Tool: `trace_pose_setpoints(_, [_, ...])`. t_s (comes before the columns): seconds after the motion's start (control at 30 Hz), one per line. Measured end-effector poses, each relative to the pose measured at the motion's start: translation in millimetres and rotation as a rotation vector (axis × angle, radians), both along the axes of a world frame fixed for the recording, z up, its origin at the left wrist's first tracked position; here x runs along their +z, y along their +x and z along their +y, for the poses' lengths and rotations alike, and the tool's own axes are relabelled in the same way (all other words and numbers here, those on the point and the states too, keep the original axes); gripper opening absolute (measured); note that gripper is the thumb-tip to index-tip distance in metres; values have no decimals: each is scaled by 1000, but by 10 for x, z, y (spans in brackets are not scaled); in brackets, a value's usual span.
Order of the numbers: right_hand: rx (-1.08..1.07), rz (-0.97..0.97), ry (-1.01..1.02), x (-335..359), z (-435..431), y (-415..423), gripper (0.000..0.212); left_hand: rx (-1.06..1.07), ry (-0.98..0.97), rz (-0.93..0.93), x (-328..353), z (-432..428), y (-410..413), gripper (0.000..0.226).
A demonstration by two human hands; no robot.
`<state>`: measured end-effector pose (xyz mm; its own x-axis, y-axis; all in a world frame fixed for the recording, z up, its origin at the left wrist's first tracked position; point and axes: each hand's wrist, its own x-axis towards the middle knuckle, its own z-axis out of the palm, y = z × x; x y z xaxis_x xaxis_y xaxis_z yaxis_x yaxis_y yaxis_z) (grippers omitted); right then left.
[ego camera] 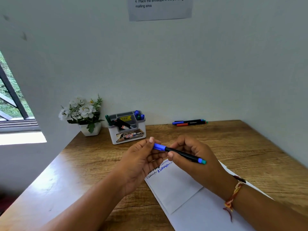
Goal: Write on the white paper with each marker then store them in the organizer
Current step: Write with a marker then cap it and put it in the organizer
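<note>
A black marker point(181, 154) with a blue cap is held level above the wooden desk point(93, 160). My left hand point(141, 162) pinches the blue cap at its left end. My right hand point(198, 162) grips the black barrel, and the marker's blue-green tail pokes out past it. Below my hands lie white paper sheets point(180, 189) with blue and black handwriting along the top edge. The white organizer point(127, 127) stands at the back by the wall, holding several markers. Three loose markers point(190, 122) lie at the back right of the desk.
A white pot of artificial flowers point(83, 115) stands left of the organizer. A window opening is at the far left. A printed notice point(160, 7) hangs on the wall above. Walls close the desk at the back and right.
</note>
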<state>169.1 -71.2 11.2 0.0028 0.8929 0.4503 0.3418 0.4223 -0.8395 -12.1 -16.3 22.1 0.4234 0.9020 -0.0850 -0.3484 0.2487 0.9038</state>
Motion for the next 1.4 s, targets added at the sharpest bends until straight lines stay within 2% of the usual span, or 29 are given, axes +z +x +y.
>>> trace_pose_setpoints(0.17, [-2, 261, -115, 26, 14, -23, 7, -13, -25, -38, -27, 3, -1, 26])
trace_pose_setpoints(0.4, [90, 635, -300, 35, -1, -110, 25, 3, 29, -51, -29, -3, 5, 30])
trace_pose_setpoints(0.47, [114, 694, -338, 61, -6, -101, 24, 4, 54, -49, -25, 3, 6, 27])
trace_pose_setpoints(0.57, [147, 704, -370, 101, 7, -56, 10, 27, 95, -36, -8, -2, 22, 26])
trace_pose_setpoints(0.67, [147, 692, -369, 123, 34, 3, 23, 105, 173, -17, 36, -2, 21, 27])
trace_pose_setpoints(0.73, [99, 625, -365, 139, 49, 42, 32, 205, 269, 0, 96, 19, -11, 26])
trace_pose_setpoints(0.8, [-3, 380, -344, 128, 72, 96, 32, 376, 417, 98, 174, 81, -70, 19])
trace_pose_setpoints(0.87, [-75, 164, -310, 96, 91, 142, 23, 565, 565, 169, 265, 182, -162, 13])
trace_pose_setpoints(0.93, [-103, 19, -275, 33, 124, 172, 17, 732, 694, 189, 352, 297, -281, 16])
trace_pose_setpoints(1.07, [-108, -196, -199, -58, 155, 191, 19, 961, 898, 320, 482, 435, -399, 27])
trace_pose_setpoints(1.2, [-74, -319, -209, -71, 145, 186, 22, 1022, 1010, 459, 459, 589, -384, 27])
trace_pose_setpoints(1.3, [-53, -362, -201, -82, 149, 194, 24, 1032, 1062, 604, 365, 730, -373, 24])
trace_pose_setpoints(1.4, [-45, -363, -203, -91, 156, 194, 23, 1007, 1062, 666, 304, 829, -366, 22])
